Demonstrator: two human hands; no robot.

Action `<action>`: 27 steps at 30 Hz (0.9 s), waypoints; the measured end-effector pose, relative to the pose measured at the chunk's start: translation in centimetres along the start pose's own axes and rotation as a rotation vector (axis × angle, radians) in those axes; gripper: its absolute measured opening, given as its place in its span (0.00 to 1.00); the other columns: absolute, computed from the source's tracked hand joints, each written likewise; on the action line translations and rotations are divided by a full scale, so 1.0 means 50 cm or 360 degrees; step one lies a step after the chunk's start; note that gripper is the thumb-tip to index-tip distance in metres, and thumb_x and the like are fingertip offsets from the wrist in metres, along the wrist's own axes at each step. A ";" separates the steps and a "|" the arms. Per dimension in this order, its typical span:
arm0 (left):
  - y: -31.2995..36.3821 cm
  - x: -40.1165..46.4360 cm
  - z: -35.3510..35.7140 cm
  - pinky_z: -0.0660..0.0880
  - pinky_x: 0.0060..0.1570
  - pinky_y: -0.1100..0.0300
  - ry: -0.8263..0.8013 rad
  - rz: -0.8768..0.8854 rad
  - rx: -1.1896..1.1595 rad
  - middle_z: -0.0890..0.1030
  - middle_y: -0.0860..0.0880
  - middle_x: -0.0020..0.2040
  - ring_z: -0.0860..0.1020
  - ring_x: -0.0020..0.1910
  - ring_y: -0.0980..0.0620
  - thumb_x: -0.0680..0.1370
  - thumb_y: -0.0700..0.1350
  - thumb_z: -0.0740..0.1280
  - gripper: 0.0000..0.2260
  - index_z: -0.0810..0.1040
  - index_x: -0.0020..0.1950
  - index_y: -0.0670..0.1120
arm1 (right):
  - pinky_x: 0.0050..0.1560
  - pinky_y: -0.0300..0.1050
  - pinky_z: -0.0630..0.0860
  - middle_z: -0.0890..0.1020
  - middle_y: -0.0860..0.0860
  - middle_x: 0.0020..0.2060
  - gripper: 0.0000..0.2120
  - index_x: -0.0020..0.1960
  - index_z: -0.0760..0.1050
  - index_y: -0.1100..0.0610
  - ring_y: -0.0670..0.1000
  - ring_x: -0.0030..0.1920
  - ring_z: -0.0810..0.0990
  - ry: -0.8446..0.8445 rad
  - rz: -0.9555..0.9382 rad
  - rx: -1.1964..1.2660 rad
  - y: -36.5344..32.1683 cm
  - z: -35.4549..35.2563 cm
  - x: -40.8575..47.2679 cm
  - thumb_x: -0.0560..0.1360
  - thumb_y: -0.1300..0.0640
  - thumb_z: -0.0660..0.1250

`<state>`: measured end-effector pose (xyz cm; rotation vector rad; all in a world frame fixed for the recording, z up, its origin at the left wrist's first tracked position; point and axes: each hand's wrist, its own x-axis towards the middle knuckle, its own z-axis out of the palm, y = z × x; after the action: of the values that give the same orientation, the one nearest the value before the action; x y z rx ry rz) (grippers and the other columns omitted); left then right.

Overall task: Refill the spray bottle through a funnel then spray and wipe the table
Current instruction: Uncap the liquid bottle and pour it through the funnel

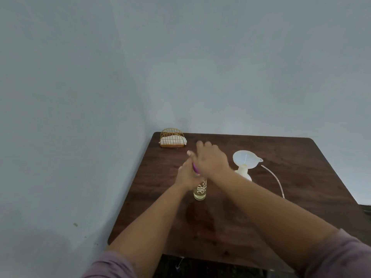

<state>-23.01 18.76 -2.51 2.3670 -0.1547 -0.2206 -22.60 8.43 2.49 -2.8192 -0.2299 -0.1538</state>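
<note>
Left hand point(187, 175) grips clear bottle point(200, 190) neck; right hand point(210, 159) over cap, fingers' hold unclear; funnel point(245, 158) beside.

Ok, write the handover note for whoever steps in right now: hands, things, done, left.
Left hand: grips the clear bottle of yellowish liquid, standing on the table.
Right hand: over the bottle's top, at the pink cap; its grip is hidden.
Funnel sits in the white bottle, right of the hands. A thin tube lies beside it. Napkin holder with tissues at the far left corner.
Done: funnel seated.
Left: whether pouring is over cannot be told; then spray and wipe the table.
</note>
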 end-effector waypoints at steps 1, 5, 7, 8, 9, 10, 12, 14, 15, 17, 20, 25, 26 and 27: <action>-0.004 -0.003 0.005 0.72 0.56 0.62 -0.0058 0.0020 0.0079 0.77 0.46 0.62 0.76 0.62 0.46 0.76 0.43 0.70 0.22 0.71 0.69 0.42 | 0.47 0.50 0.72 0.73 0.57 0.55 0.22 0.63 0.66 0.58 0.58 0.55 0.74 -0.0029 -0.0040 -0.0154 -0.012 0.019 -0.008 0.80 0.42 0.52; -0.047 -0.010 0.034 0.71 0.51 0.69 -0.0225 0.0137 0.0358 0.77 0.45 0.63 0.76 0.62 0.48 0.80 0.40 0.63 0.17 0.71 0.69 0.42 | 0.47 0.47 0.76 0.74 0.59 0.55 0.15 0.62 0.69 0.60 0.58 0.52 0.79 -0.0270 0.0099 -0.0288 -0.029 0.076 -0.008 0.80 0.52 0.57; -0.046 0.001 0.037 0.72 0.52 0.61 -0.0225 0.0158 0.0305 0.79 0.45 0.61 0.77 0.59 0.49 0.80 0.42 0.63 0.16 0.72 0.67 0.45 | 0.44 0.45 0.74 0.75 0.57 0.53 0.13 0.60 0.70 0.60 0.57 0.50 0.79 -0.0273 0.0220 -0.0186 -0.018 0.072 0.015 0.80 0.53 0.57; -0.042 0.012 0.035 0.73 0.53 0.59 -0.0222 0.0152 0.0245 0.80 0.46 0.60 0.78 0.58 0.49 0.78 0.43 0.65 0.16 0.73 0.66 0.46 | 0.42 0.45 0.72 0.76 0.56 0.52 0.13 0.58 0.71 0.59 0.56 0.49 0.79 -0.0246 0.0273 -0.0128 -0.013 0.066 0.022 0.80 0.52 0.57; -0.033 0.017 0.029 0.73 0.54 0.59 -0.0198 0.0143 0.0230 0.80 0.47 0.59 0.78 0.58 0.49 0.77 0.45 0.67 0.17 0.74 0.65 0.46 | 0.41 0.44 0.72 0.76 0.56 0.51 0.13 0.57 0.71 0.59 0.55 0.48 0.80 -0.0218 0.0308 -0.0088 -0.008 0.063 0.027 0.79 0.51 0.57; -0.026 0.027 0.023 0.73 0.54 0.59 -0.0172 0.0110 0.0249 0.81 0.47 0.58 0.78 0.58 0.49 0.76 0.46 0.67 0.18 0.74 0.65 0.46 | 0.41 0.44 0.73 0.76 0.55 0.50 0.13 0.56 0.71 0.59 0.55 0.47 0.80 -0.0194 0.0316 -0.0082 -0.007 0.059 0.027 0.79 0.51 0.57; -0.022 0.042 0.020 0.74 0.56 0.57 -0.0136 0.0139 0.0341 0.82 0.48 0.56 0.79 0.57 0.49 0.76 0.46 0.67 0.15 0.75 0.63 0.46 | 0.42 0.43 0.75 0.76 0.57 0.51 0.13 0.58 0.70 0.60 0.55 0.48 0.81 -0.0193 0.0347 -0.0161 -0.017 0.063 0.018 0.79 0.52 0.59; -0.023 0.035 0.016 0.74 0.59 0.56 -0.0107 0.0151 0.0420 0.82 0.47 0.54 0.79 0.56 0.50 0.78 0.44 0.65 0.11 0.77 0.60 0.46 | 0.40 0.43 0.76 0.75 0.62 0.53 0.17 0.62 0.68 0.65 0.57 0.49 0.80 -0.0360 0.0411 -0.0413 -0.030 0.071 0.028 0.78 0.55 0.61; -0.049 0.045 0.019 0.73 0.60 0.57 -0.0185 0.0197 0.0478 0.82 0.47 0.54 0.78 0.57 0.51 0.79 0.42 0.64 0.10 0.77 0.59 0.46 | 0.36 0.44 0.75 0.74 0.64 0.53 0.19 0.63 0.68 0.67 0.60 0.49 0.80 -0.0469 0.0499 -0.0535 -0.048 0.088 0.035 0.77 0.57 0.61; -0.078 0.057 0.030 0.70 0.61 0.58 -0.0237 0.0278 0.0522 0.81 0.47 0.55 0.77 0.58 0.51 0.79 0.40 0.63 0.09 0.77 0.58 0.45 | 0.34 0.46 0.75 0.74 0.65 0.54 0.19 0.65 0.69 0.66 0.63 0.49 0.79 -0.0636 0.0528 -0.0631 -0.065 0.088 0.045 0.76 0.61 0.63; -0.057 0.058 0.020 0.71 0.57 0.59 -0.0263 0.0255 0.0427 0.82 0.46 0.55 0.78 0.57 0.49 0.79 0.41 0.63 0.09 0.77 0.58 0.44 | 0.50 0.46 0.79 0.77 0.59 0.53 0.14 0.61 0.73 0.63 0.57 0.52 0.79 -0.0561 0.0570 -0.0433 -0.048 0.078 0.052 0.77 0.60 0.64; -0.059 0.069 0.019 0.76 0.56 0.52 -0.0343 0.0146 0.0413 0.82 0.43 0.55 0.79 0.55 0.44 0.77 0.46 0.65 0.14 0.75 0.62 0.43 | 0.43 0.42 0.74 0.81 0.57 0.48 0.14 0.56 0.73 0.63 0.54 0.47 0.81 -0.0283 0.0502 -0.0142 -0.031 0.080 0.033 0.80 0.54 0.58; -0.060 0.076 0.023 0.75 0.57 0.52 -0.0361 0.0150 0.0411 0.82 0.42 0.56 0.79 0.57 0.44 0.78 0.47 0.65 0.15 0.75 0.62 0.43 | 0.42 0.42 0.73 0.81 0.56 0.48 0.14 0.56 0.73 0.63 0.54 0.47 0.81 -0.0266 0.0478 -0.0107 -0.026 0.079 0.033 0.80 0.53 0.58; -0.056 0.078 0.021 0.75 0.58 0.52 -0.0376 0.0159 0.0409 0.82 0.41 0.57 0.79 0.58 0.43 0.78 0.47 0.65 0.15 0.76 0.62 0.42 | 0.40 0.42 0.72 0.81 0.56 0.47 0.14 0.55 0.73 0.63 0.55 0.46 0.81 -0.0253 0.0443 -0.0096 -0.020 0.078 0.035 0.80 0.53 0.57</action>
<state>-19.27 19.37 -5.62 2.5731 -0.4363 -0.4556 -20.75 10.83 -0.69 -2.8881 0.1362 0.1274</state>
